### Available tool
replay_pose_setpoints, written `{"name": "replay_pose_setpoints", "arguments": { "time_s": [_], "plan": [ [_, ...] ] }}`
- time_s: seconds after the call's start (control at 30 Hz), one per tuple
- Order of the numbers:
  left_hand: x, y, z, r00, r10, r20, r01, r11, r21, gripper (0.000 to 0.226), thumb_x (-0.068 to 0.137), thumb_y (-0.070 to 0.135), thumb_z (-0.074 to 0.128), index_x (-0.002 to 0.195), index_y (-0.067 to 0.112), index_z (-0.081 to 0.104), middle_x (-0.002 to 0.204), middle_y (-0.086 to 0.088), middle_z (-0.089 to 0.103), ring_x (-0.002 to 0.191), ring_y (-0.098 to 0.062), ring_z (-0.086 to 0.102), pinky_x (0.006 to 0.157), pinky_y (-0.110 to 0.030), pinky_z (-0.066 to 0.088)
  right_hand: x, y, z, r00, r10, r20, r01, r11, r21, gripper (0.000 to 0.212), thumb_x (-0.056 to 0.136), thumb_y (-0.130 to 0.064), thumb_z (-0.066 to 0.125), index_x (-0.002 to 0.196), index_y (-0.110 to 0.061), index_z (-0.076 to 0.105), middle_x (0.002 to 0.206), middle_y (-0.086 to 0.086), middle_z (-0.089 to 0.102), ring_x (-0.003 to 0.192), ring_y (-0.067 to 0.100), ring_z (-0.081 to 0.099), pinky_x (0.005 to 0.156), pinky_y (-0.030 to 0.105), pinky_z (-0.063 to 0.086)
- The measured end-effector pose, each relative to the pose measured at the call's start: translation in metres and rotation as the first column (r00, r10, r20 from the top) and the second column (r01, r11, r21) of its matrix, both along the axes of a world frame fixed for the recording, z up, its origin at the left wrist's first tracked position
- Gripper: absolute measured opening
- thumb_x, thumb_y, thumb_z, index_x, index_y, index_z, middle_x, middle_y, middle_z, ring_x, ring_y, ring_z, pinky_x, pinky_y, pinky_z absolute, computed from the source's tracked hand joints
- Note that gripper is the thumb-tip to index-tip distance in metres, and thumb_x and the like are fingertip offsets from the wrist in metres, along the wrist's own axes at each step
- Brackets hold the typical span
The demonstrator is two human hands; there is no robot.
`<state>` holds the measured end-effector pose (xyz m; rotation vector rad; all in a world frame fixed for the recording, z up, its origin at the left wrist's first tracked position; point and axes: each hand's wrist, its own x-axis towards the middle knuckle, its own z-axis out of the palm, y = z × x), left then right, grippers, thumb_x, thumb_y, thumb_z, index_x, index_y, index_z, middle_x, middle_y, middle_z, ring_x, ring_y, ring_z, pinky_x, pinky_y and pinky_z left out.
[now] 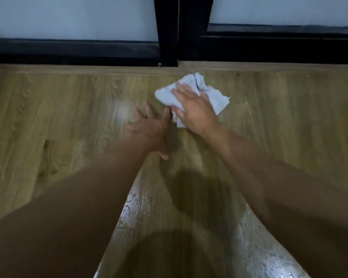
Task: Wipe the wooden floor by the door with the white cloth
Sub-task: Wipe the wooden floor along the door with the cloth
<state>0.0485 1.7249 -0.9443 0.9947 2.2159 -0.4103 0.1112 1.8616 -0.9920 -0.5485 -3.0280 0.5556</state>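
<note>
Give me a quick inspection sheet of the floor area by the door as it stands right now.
Surface: wooden floor, glossy reflections near the bottom of the view, possibly damp; shadows between the arms.
Job's things: white cloth, crumpled, flat on the floor close to the door frame.
Clutter: nothing seen.
Hands: right hand pressed palm-down on the cloth, fingers spread; left hand flat on bare floor beside it, holding nothing.
Cables: nothing seen.
Surroundings: black door frame with pale panels above the bottom rail; small screw at the base of the frame.
</note>
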Motion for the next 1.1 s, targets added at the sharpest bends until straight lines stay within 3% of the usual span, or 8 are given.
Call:
{"name": "replay_pose_setpoints", "arguments": {
  "time_s": [0.17,0.37,0.47,0.53,0.73,0.83,0.93,1.1],
  "plan": [
    [0.002,0.012,0.009,1.000,0.017,0.009,-0.016,0.996,-0.086,0.147,0.052,0.046,0.088,0.143,0.039,-0.028,0.148,-0.027,-0.030,0.138,-0.054,-0.015,0.106,-0.069,0.020,0.056,0.039,-0.002,0.982,-0.155,0.106,0.138,0.979,0.151,0.060,0.098,-0.056,0.026,0.150,-0.025,0.025,0.159,-0.005,0.018,0.147,0.016,0.008,0.112,0.048,0.011],
    [0.006,0.033,0.006,0.975,-0.216,-0.054,0.212,0.974,-0.078,0.142,0.054,0.053,0.084,0.149,0.011,-0.013,0.156,-0.016,-0.021,0.144,-0.037,-0.013,0.113,-0.061,0.017,0.003,0.035,0.000,0.959,-0.190,0.211,0.172,0.980,0.100,0.061,0.102,-0.042,0.024,0.153,-0.014,0.007,0.161,0.002,0.001,0.148,0.022,-0.004,0.117,0.050,-0.005],
    [0.003,0.049,0.000,0.994,-0.093,0.053,0.090,0.994,0.060,0.133,0.049,0.062,0.082,0.152,0.021,0.009,0.158,-0.017,-0.003,0.146,-0.038,-0.002,0.109,-0.062,0.026,0.046,0.035,0.002,0.995,0.044,0.094,-0.044,0.999,-0.001,0.058,0.100,-0.046,0.034,0.152,-0.023,0.021,0.160,-0.004,0.014,0.147,0.012,0.006,0.116,0.040,0.004],
    [0.010,0.054,0.001,0.998,-0.022,0.062,0.019,0.999,0.046,0.127,0.054,0.055,0.084,0.151,0.019,0.010,0.158,-0.016,-0.013,0.144,-0.041,-0.007,0.106,-0.069,0.021,0.086,0.054,0.005,0.991,0.105,0.082,-0.105,0.994,-0.006,0.058,0.098,-0.050,0.033,0.150,-0.026,0.026,0.158,-0.006,0.020,0.146,0.011,0.011,0.114,0.040,0.011],
    [0.018,0.056,0.011,0.995,0.053,0.089,-0.055,0.998,0.013,0.122,0.061,0.052,0.081,0.149,0.008,0.010,0.153,-0.017,-0.029,0.141,-0.045,-0.018,0.103,-0.074,0.014,0.043,0.100,0.014,0.873,-0.362,0.326,0.375,0.927,0.025,0.058,0.102,-0.038,0.027,0.152,-0.013,0.010,0.161,0.007,0.002,0.147,0.030,0.000,0.116,0.057,0.007],
    [0.017,0.059,0.010,0.993,0.059,0.102,-0.060,0.998,0.002,0.125,0.059,0.051,0.083,0.150,0.010,0.006,0.152,-0.018,-0.031,0.140,-0.047,-0.019,0.102,-0.076,0.013,0.034,0.071,0.016,0.933,-0.137,0.333,0.144,0.990,0.004,0.067,0.099,-0.049,0.019,0.153,-0.013,0.004,0.161,0.005,-0.002,0.148,0.028,-0.003,0.117,0.052,0.005],
    [0.018,0.057,0.008,0.991,0.073,0.111,-0.075,0.997,0.013,0.132,0.059,0.049,0.083,0.149,0.006,-0.003,0.152,-0.017,-0.031,0.140,-0.045,-0.020,0.103,-0.075,0.012,0.085,0.055,0.020,0.971,0.023,0.238,-0.010,0.999,-0.053,0.057,0.101,-0.042,0.032,0.153,-0.023,0.014,0.161,-0.003,0.008,0.148,0.018,0.003,0.116,0.046,0.009],
    [0.018,0.058,0.014,0.989,0.082,0.126,-0.084,0.996,0.016,0.124,0.062,0.046,0.082,0.150,0.009,0.003,0.151,-0.018,-0.031,0.139,-0.046,-0.020,0.103,-0.075,0.012,0.080,0.101,0.015,0.921,-0.222,0.321,0.224,0.974,0.033,0.061,0.101,-0.046,0.026,0.153,-0.018,0.010,0.161,0.003,0.004,0.148,0.025,0.001,0.115,0.056,0.013]
  ]
}}
